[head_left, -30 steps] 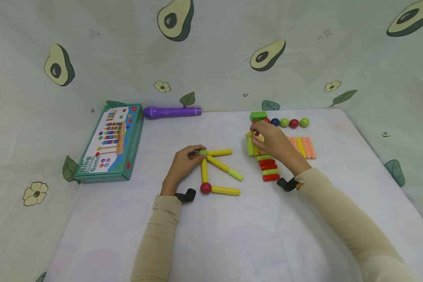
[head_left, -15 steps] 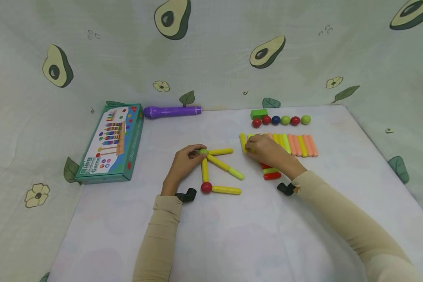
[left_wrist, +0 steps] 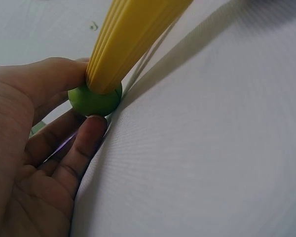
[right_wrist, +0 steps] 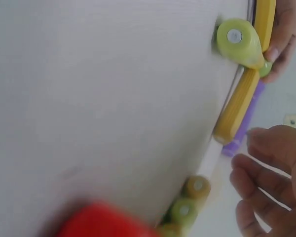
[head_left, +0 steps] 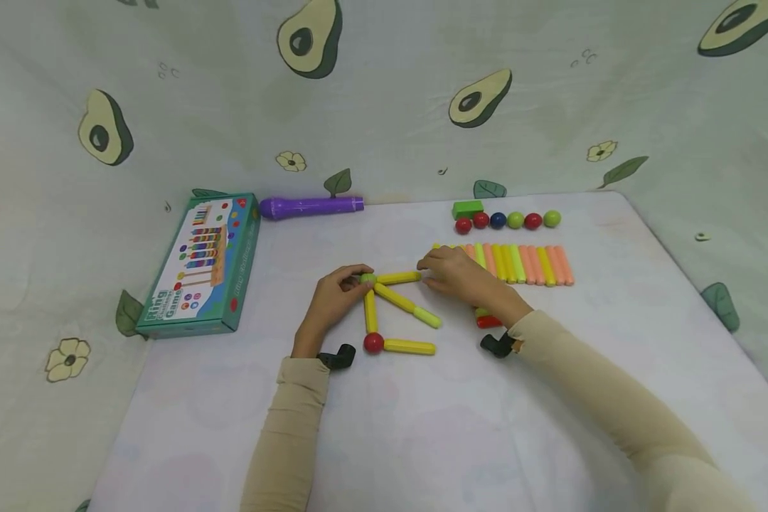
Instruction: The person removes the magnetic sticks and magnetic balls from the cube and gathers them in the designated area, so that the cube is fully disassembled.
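Note:
My left hand (head_left: 334, 300) pinches a green ball (left_wrist: 96, 101) between thumb and fingertips. Ridged yellow sticks meet at that ball: an upper one (head_left: 400, 277) points right, a slanted one (head_left: 394, 296) ends in a lime stick (head_left: 427, 317), and a third (head_left: 370, 313) runs down to a red ball (head_left: 374, 343). From the red ball a lower yellow stick (head_left: 410, 347) extends right. My right hand (head_left: 464, 275) is beside the upper stick's free end, fingers loosely bent, with nothing held in the right wrist view. It covers part of the stick row.
A row of coloured sticks (head_left: 531, 265) lies at the right, with a red stick (head_left: 489, 322) below it. Behind are several balls (head_left: 515, 220) and a green block (head_left: 467, 210). A game box (head_left: 198, 263) and a purple microphone-shaped toy (head_left: 312, 207) lie at the back left.
My right hand set a short yellow stick down at the row's left end, let go, and moved left towards the upper yellow stick. The left hand has stayed on the green ball.

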`<state>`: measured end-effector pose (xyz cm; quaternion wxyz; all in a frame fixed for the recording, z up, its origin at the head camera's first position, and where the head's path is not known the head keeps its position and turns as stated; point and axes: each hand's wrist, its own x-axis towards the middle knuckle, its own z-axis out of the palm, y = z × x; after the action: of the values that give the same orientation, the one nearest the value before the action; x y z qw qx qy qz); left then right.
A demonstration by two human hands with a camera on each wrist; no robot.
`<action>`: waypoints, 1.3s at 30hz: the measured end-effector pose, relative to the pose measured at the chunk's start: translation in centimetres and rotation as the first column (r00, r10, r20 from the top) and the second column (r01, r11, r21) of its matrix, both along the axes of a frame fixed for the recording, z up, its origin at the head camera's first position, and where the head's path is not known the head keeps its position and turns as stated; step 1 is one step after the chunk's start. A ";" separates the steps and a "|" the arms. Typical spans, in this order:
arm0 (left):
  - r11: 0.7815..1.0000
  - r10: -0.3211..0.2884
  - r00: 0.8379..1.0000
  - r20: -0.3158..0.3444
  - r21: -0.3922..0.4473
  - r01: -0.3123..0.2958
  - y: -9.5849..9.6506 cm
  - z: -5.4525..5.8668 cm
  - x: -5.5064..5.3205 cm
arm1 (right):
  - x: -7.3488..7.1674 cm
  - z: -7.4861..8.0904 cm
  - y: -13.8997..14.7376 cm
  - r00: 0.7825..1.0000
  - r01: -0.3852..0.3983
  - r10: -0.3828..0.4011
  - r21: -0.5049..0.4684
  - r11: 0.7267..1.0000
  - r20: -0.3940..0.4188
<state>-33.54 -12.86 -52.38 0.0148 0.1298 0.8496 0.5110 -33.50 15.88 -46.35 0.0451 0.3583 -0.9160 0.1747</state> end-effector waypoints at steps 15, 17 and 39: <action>0.999 -0.003 0.999 -0.047 -0.043 0.000 -0.4 0.3 0.2 | -0.7 -1.1 -2.1 0.998 -0.048 0.049 0.046 0.998 -0.033; 0.999 -0.008 0.999 -0.044 -0.040 0.007 -0.3 0.3 0.2 | -0.7 -1.1 -2.1 0.997 -0.056 0.058 0.047 0.997 -0.046; 0.997 -0.040 0.992 -0.122 -0.063 0.032 -0.3 -0.3 -0.1 | 1.7 3.3 0.9 0.996 -0.012 0.011 -0.010 1.000 -0.090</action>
<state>-33.65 -13.19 -52.66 -0.0247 0.1760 0.8617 0.4753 -31.78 16.81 -43.09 0.0872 0.3707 -0.9101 0.1634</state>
